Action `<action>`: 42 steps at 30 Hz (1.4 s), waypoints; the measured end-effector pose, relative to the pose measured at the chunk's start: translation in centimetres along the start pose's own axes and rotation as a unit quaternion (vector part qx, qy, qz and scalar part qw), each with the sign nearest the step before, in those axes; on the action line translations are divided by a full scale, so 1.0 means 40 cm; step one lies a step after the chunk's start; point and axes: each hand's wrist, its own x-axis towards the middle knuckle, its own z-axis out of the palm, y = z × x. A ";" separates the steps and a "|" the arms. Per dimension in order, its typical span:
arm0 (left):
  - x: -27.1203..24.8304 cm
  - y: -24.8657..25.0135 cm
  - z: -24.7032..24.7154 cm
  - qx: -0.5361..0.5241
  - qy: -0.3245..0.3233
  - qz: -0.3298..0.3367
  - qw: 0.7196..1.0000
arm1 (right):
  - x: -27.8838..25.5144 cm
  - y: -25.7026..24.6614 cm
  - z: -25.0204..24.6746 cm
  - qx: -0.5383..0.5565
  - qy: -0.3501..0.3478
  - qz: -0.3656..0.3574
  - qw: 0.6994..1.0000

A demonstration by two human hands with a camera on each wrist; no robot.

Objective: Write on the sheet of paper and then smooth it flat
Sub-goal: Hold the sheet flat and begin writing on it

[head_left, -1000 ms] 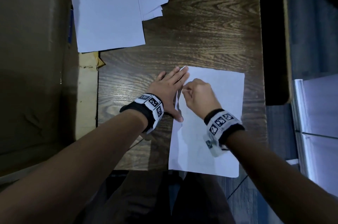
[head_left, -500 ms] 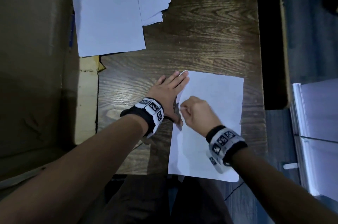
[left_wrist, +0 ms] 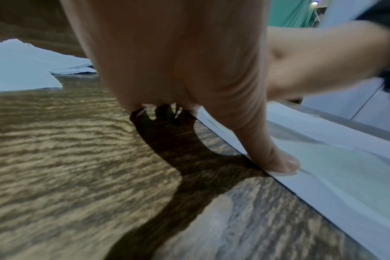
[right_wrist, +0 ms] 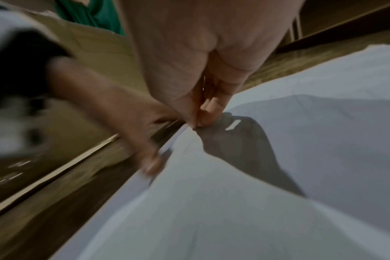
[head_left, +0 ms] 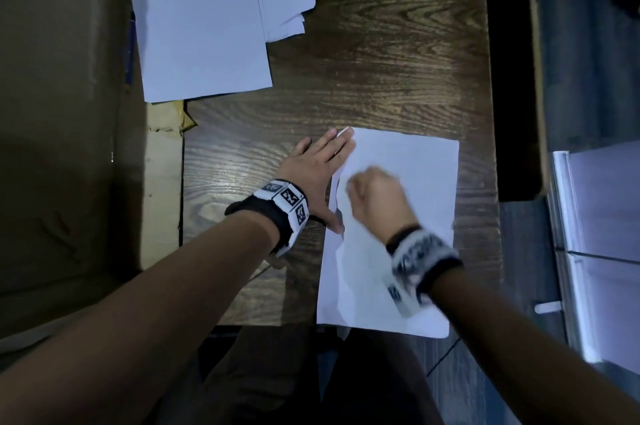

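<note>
your left hand (head_left: pixel 317 178) lies flat, fingers straight, pinning the sheet's (head_left: pixel 415 161) left edge to the counter (head_left: pixel 381 43) while your right hand (head_left: pixel 375 197) rests curled on the sheet, contents unclear.

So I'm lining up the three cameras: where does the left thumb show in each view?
Head: left thumb at centre, pressing the sheet's left edge.
Left wrist: right of centre, tip on that edge.
Right wrist: left of centre, blurred.
Shared landmark: the sheet's left edge.
</note>
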 end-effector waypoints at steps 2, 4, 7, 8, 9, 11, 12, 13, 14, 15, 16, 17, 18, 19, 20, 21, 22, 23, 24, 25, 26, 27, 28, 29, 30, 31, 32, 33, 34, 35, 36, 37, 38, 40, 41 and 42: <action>-0.002 0.002 0.000 0.004 0.000 -0.004 1.000 | -0.100 -0.014 0.003 0.021 -0.074 -0.033 0.996; 0.000 0.000 0.004 0.000 0.000 -0.003 1.000 | -0.056 0.001 -0.010 0.011 -0.096 -0.026 0.995; 0.001 -0.003 0.008 -0.007 -0.004 0.004 1.000 | 0.100 0.014 -0.030 -0.012 0.013 0.027 0.999; 0.002 -0.003 0.007 -0.007 -0.004 0.004 1.000 | 0.108 0.015 -0.026 -0.005 0.034 0.031 0.999; 0.002 -0.002 0.006 -0.006 -0.003 0.004 1.000 | 0.080 0.007 -0.018 -0.007 0.034 0.027 0.999; 0.002 0.000 0.004 -0.004 0.000 0.001 1.000 | -0.038 -0.009 0.000 0.008 -0.018 -0.002 1.000; 0.001 -0.001 0.003 -0.002 0.000 -0.002 1.000 | -0.097 -0.020 0.000 0.022 -0.059 -0.020 0.998; 0.000 0.000 0.005 -0.002 0.000 -0.003 1.000 | -0.121 -0.018 -0.005 0.024 -0.094 -0.032 0.995; 0.001 -0.001 0.007 -0.003 -0.001 -0.004 1.000 | -0.103 -0.009 -0.011 0.020 -0.107 -0.040 0.993; 0.002 -0.002 0.009 -0.004 -0.001 -0.002 1.000 | -0.053 0.001 -0.015 0.010 -0.098 -0.040 0.994; 0.002 -0.002 0.008 -0.005 -0.003 -0.001 1.000 | 0.005 0.012 -0.019 0.003 -0.070 -0.032 0.997; 0.002 -0.001 0.008 -0.003 -0.005 0.001 1.000 | 0.055 0.015 -0.025 -0.005 -0.034 -0.021 0.999; 0.003 -0.001 0.007 0.000 -0.005 0.001 1.000 | 0.090 0.019 -0.028 -0.005 0.000 -0.007 1.000; 0.003 -0.001 0.005 0.002 -0.006 0.001 1.000 | 0.095 0.022 -0.021 -0.004 0.018 0.002 1.000; 0.002 0.002 0.003 0.003 -0.005 0.000 1.000 | 0.068 0.021 -0.009 -0.006 0.020 0.009 1.000; 0.002 0.004 0.002 0.006 -0.002 -0.002 1.000 | 0.021 0.018 0.002 -0.005 0.009 0.006 1.000; 0.002 0.003 0.003 0.009 0.002 -0.005 1.000 | -0.038 0.009 0.010 0.008 -0.019 -0.004 1.000; 0.001 0.004 0.003 0.009 0.002 -0.008 1.000 | -0.097 -0.002 0.011 0.022 -0.054 -0.016 0.998; 0.001 0.005 0.003 0.009 0.000 -0.009 1.000 | -0.128 -0.005 0.007 0.028 -0.083 -0.024 0.996; 0.001 0.005 0.003 0.010 -0.001 -0.010 1.000 | -0.119 -0.003 -0.002 0.029 -0.096 -0.032 0.994; 0.002 0.004 0.001 0.009 -0.002 -0.009 1.000 | -0.078 0.002 -0.010 0.023 -0.084 -0.034 0.996; 0.000 0.004 0.001 0.007 -0.006 -0.008 1.000 | -0.023 0.008 -0.016 0.014 -0.053 -0.023 0.998; 0.000 0.004 0.001 0.005 -0.008 -0.007 1.000 | 0.035 0.012 -0.025 0.004 -0.015 -0.001 1.000; 0.000 0.003 0.002 0.006 -0.007 -0.008 1.000 | 0.082 0.019 -0.033 0.000 0.026 0.022 0.999; 0.000 0.003 0.002 0.006 -0.007 -0.008 1.000 | 0.104 0.026 -0.036 0.006 0.052 0.041 0.998; 0.000 0.005 0.001 0.004 -0.008 -0.007 1.000 | 0.096 0.030 -0.029 0.009 0.061 0.047 0.997; 0.000 0.006 0.001 0.004 -0.009 -0.007 1.000 | 0.059 0.026 -0.020 0.010 0.052 0.040 0.998; 0.000 0.006 0.002 0.008 -0.007 -0.008 1.000 | 0.005 0.021 -0.008 0.012 0.031 0.021 0.999; 0.000 0.007 0.000 0.011 -0.006 -0.010 1.000 | -0.054 0.012 -0.001 0.023 -0.002 0.001 1.000; 0.000 0.008 -0.002 0.011 -0.007 -0.011 1.000 | -0.102 0.009 0.000 0.028 -0.038 -0.013 0.999; -0.001 0.009 -0.003 0.011 -0.009 -0.012 1.000 | -0.115 0.015 -0.004 0.025 -0.068 -0.025 0.997; 0.000 0.008 -0.003 0.011 -0.009 -0.012 1.000 | -0.093 0.023 -0.012 0.015 -0.078 -0.027 0.996; 0.000 0.007 -0.004 0.010 -0.010 -0.011 1.000 | -0.043 0.034 -0.020 0.003 -0.060 -0.018 0.998; -0.001 0.006 -0.004 0.010 -0.016 -0.009 1.000 | 0.065 0.049 -0.039 -0.008 0.014 0.023 1.000; 0.000 0.005 -0.004 0.011 -0.018 -0.008 1.000 | 0.098 0.051 -0.048 -0.002 0.046 0.039 0.998; 0.002 0.006 -0.003 0.013 -0.019 -0.008 1.000 | 0.105 0.057 -0.045 0.004 0.059 0.044 0.997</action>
